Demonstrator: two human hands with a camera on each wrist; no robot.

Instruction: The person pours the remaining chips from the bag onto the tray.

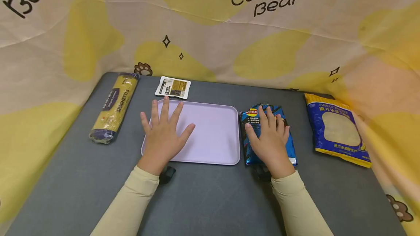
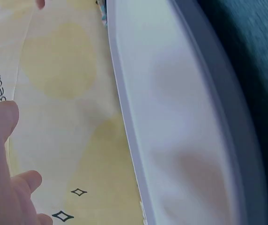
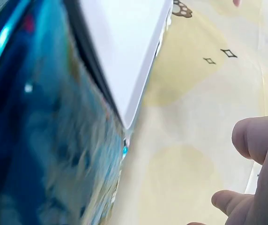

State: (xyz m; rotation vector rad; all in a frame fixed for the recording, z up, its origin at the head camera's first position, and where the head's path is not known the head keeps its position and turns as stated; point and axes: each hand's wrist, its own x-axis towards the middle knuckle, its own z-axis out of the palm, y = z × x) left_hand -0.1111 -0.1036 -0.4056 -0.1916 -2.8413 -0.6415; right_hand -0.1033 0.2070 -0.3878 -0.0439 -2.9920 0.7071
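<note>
My left hand [image 1: 164,137], fingers spread and straight, hovers over the left part of a pale lilac tray [image 1: 210,134]. In the left wrist view the tray [image 2: 171,93] lies below the hand, and a gap shows between them. My right hand [image 1: 270,145] has its fingers extended above a shiny blue snack bag [image 1: 248,148] just right of the tray. That bag [image 3: 54,140] fills the left side of the right wrist view, apart from the fingers [image 3: 260,138]. Neither hand holds anything.
A spaghetti pack [image 1: 115,108] lies at the left of the grey table [image 1: 210,199]. Behind the tray is a small white-edged pouch [image 1: 172,87]. On the right lies a blue and yellow orecchiette bag [image 1: 339,130]. A patterned cloth [image 1: 210,28] hangs around the back and sides.
</note>
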